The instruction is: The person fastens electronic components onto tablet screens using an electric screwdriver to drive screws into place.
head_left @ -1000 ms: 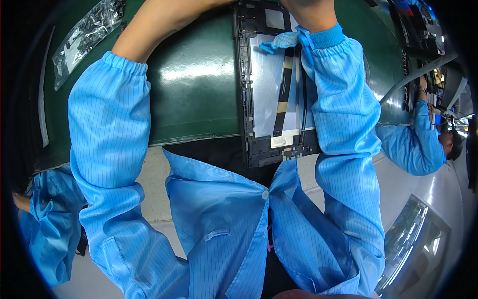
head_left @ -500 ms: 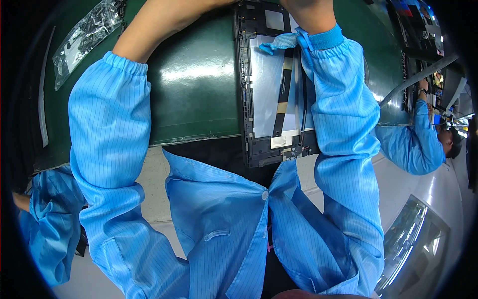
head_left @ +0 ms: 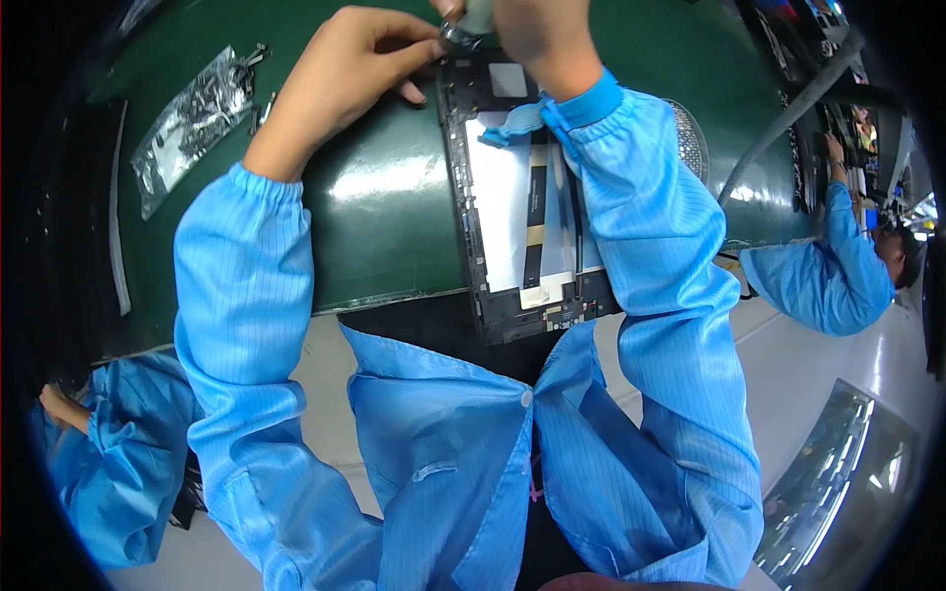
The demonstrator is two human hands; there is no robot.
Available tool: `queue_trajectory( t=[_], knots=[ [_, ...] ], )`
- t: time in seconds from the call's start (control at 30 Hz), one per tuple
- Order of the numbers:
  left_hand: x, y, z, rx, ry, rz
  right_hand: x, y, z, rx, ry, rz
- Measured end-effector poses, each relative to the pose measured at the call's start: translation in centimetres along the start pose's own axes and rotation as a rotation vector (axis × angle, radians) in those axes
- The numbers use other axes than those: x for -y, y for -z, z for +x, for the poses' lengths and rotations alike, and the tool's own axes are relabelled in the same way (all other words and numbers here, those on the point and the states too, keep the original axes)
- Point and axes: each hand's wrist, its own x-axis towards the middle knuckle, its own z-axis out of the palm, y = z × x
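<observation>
A tablet-like device (head_left: 498, 172) with its back off lies at the table's front edge, showing a silver plate, dark ribbon cables and a black frame. At its far left corner my left hand (head_left: 360, 64) has thumb and index finger brought together; anything between them is too small to make out. My right hand (head_left: 542, 39) is closed round a tool (head_left: 463, 37) with a pale body and a shiny metal end, over the device's far edge. The picture's upper edge cuts off part of this hand and tool. My right sleeve covers the device's right side.
A clear plastic bag (head_left: 192, 128) of small dark parts lies on the green table (head_left: 384, 231) at the left. A perforated metal object (head_left: 688, 138) is beyond my right sleeve. A grey cable (head_left: 788, 113) crosses at the right. Co-workers in blue sit at right (head_left: 823, 276) and left (head_left: 128, 453).
The view has shifted, so both hands show more fully now. My left fingers and the tool in my right hand have come into sight at the device's far end.
</observation>
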Motion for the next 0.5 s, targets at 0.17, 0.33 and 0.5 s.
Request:
queue_trajectory(
  t=[0.17, 0.33, 0.5],
  knots=[
    [-0.4, -1.1, -0.6, -0.025, 0.029, -0.215, 0.3, 0.1, -0.4, -0.028, -0.099, 0.084],
    [-0.6, -2.6, -0.8, -0.008, 0.027, -0.165, 0.6, 1.1, -1.7, -0.035, -0.125, 0.082],
    [-1.4, -4.1, -1.1, 0.012, 0.013, -0.16, 0.7, 3.2, -3.4, -0.1, -0.092, 0.095]
  ],
)
